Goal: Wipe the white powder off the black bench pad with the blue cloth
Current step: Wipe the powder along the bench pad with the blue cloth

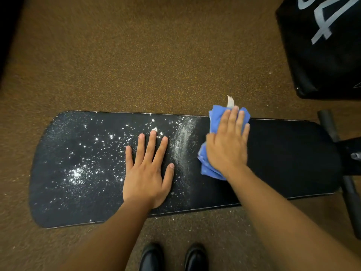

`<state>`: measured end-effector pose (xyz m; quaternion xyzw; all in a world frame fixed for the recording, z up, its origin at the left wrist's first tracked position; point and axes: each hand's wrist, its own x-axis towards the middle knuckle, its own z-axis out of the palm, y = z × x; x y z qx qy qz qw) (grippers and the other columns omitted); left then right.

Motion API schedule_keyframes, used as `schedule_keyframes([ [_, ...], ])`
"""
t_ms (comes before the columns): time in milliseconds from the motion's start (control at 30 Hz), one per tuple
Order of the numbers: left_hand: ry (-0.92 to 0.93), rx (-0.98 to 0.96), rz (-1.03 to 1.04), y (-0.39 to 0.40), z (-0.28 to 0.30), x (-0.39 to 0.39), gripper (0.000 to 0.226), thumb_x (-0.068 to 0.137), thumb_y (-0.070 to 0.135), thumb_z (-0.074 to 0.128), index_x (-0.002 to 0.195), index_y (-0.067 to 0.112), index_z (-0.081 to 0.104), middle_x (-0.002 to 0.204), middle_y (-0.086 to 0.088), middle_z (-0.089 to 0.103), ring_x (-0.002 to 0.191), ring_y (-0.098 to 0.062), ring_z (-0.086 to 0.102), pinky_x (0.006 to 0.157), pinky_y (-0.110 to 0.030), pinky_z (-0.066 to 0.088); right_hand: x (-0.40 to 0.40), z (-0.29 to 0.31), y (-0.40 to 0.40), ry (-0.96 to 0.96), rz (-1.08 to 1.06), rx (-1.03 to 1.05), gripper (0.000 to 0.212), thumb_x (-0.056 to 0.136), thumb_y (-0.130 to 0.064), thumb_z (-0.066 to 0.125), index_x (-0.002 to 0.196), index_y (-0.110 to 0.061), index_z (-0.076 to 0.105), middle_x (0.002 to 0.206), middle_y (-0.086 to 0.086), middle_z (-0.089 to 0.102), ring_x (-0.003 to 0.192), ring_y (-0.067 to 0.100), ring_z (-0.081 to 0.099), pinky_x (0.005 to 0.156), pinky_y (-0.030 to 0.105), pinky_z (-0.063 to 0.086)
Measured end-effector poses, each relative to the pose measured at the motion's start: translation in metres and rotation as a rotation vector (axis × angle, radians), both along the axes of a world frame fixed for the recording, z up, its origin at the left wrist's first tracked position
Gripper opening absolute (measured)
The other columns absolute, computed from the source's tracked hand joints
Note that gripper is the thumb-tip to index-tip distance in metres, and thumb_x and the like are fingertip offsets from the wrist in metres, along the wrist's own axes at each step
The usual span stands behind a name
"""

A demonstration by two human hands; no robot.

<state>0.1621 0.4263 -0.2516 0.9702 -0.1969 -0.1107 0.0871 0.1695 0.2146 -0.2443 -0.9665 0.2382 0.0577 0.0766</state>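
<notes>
**Bench pad wipe, right hand on cloth, powder on left half**

Floor point(136, 65): brown speckled rubber surface filled the view; scattered white specks lay on it along the near edge of the pad.

Black bench pad point(283, 157): long, lay left to right across the middle of the view. Its right portion was plain black. Its left portion carried white powder point(77, 173) in loose flecks, with a denser clump toward the near left. A curved smear of powder point(183, 141) ran front to back across the pad, just left of the cloth.

Black padded block point(320, 55): stood at upper right, apart from the pad, with pale lettering on top.

Bench frame point(349, 184): dark tubes showed at the right end of the pad.

Left hand point(148, 173): lay flat, palm down on the pad among the powder, fingers straight and spread, holding nothing.

Right hand point(226, 143): pressed flat on the blue cloth point(211, 167), fingers straight and close together. The cloth was bunched under the palm near the pad's far edge, right of the smear; a white tag point(230, 100) stuck out beyond the fingertips.

Black shoes point(173, 257): two toes showed at the bottom edge.
</notes>
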Motion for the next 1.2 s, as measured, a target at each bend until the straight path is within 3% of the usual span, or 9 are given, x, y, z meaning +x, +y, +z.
schedule_keyframes([
  [100, -0.001, 0.000, -0.003, 0.001, -0.001, 0.000, 0.066, 0.097, 0.054, 0.020, 0.157, 0.030, 0.006, 0.166, 0.001, -0.005, 0.151, -0.021, -0.014, 0.120, -0.055, 0.000, -0.003, -0.001, 0.043, -0.033, 0.181, -0.008, 0.073, 0.090, -0.035, 0.014, 0.152, 0.002, 0.005, 0.161, 0.023, 0.001, 0.149, 0.036, -0.003, 0.119, 0.055, 0.006],
  [233, 0.005, -0.001, -0.004, 0.002, -0.001, 0.000, 0.067, 0.097, 0.053, 0.020, 0.157, 0.030, 0.006, 0.166, 0.002, -0.006, 0.151, -0.021, -0.014, 0.120, -0.055, -0.001, -0.092, 0.003, 0.043, -0.006, 0.570, -0.001, 0.075, 0.087, -0.037, 0.032, 0.151, 0.000, 0.020, 0.160, 0.019, 0.011, 0.149, 0.033, 0.007, 0.118, 0.052, 0.014],
  [333, 0.006, 0.005, -0.005, 0.000, 0.001, 0.000, 0.066, 0.097, 0.055, 0.017, 0.157, 0.030, 0.002, 0.165, 0.002, -0.009, 0.150, -0.021, -0.017, 0.120, -0.054, -0.003, -0.100, 0.000, -0.009, 0.009, 0.471, -0.043, 0.075, 0.084, -0.035, 0.033, 0.150, 0.001, 0.025, 0.159, 0.019, 0.017, 0.147, 0.034, 0.016, 0.114, 0.053, 0.018],
  [500, 0.008, 0.011, -0.002, 0.000, 0.002, 0.000, 0.066, 0.097, 0.055, 0.016, 0.157, 0.031, 0.001, 0.165, 0.002, -0.010, 0.150, -0.020, -0.019, 0.120, -0.053, -0.005, 0.004, 0.000, 0.004, 0.014, 0.095, -0.022, 0.075, 0.089, -0.036, 0.024, 0.151, 0.003, 0.009, 0.160, 0.024, 0.005, 0.149, 0.037, 0.001, 0.119, 0.055, 0.009],
  [600, 0.012, 0.000, -0.002, 0.000, 0.001, 0.001, 0.067, 0.096, 0.053, 0.019, 0.157, 0.030, 0.004, 0.165, 0.002, -0.008, 0.150, -0.020, -0.016, 0.120, -0.054, -0.004, -0.004, -0.001, 0.048, 0.006, 0.284, -0.021, 0.073, 0.092, -0.037, 0.018, 0.153, 0.001, 0.002, 0.161, 0.022, -0.002, 0.149, 0.035, -0.007, 0.120, 0.054, 0.004],
  [733, 0.015, -0.016, -0.005, 0.001, 0.001, 0.001, 0.067, 0.096, 0.053, 0.021, 0.157, 0.030, 0.007, 0.166, 0.002, -0.005, 0.151, -0.021, -0.014, 0.120, -0.055, -0.001, -0.088, 0.004, 0.037, 0.017, 0.550, -0.008, 0.072, 0.089, -0.036, 0.030, 0.151, 0.001, 0.022, 0.160, 0.020, 0.013, 0.149, 0.034, 0.009, 0.116, 0.054, 0.016],
  [833, 0.012, -0.008, -0.005, 0.001, 0.002, 0.000, 0.066, 0.097, 0.054, 0.019, 0.157, 0.031, 0.004, 0.165, 0.002, -0.008, 0.150, -0.021, -0.016, 0.120, -0.054, -0.002, -0.079, 0.001, -0.003, 0.030, 0.408, -0.049, 0.074, 0.086, -0.034, 0.030, 0.149, 0.003, 0.025, 0.159, 0.021, 0.017, 0.148, 0.035, 0.014, 0.116, 0.056, 0.020],
  [1000, 0.009, 0.007, 0.001, 0.000, 0.001, 0.000, 0.066, 0.097, 0.053, 0.019, 0.157, 0.030, 0.005, 0.165, 0.001, -0.007, 0.151, -0.021, -0.015, 0.120, -0.054, -0.003, 0.013, 0.001, 0.021, 0.047, 0.131, 0.010, 0.074, 0.094, -0.036, 0.025, 0.152, 0.001, -0.003, 0.161, 0.020, -0.008, 0.148, 0.034, -0.011, 0.119, 0.055, 0.002],
  [1200, 0.018, -0.006, -0.009, 0.001, 0.002, 0.001, 0.067, 0.097, 0.052, 0.022, 0.157, 0.030, 0.006, 0.165, 0.002, -0.006, 0.151, -0.021, -0.015, 0.120, -0.055, 0.000, -0.073, 0.004, 0.049, 0.024, 0.497, 0.028, 0.072, 0.092, -0.038, 0.026, 0.152, 0.000, 0.013, 0.161, 0.019, 0.007, 0.149, 0.033, 0.003, 0.117, 0.057, 0.019],
])
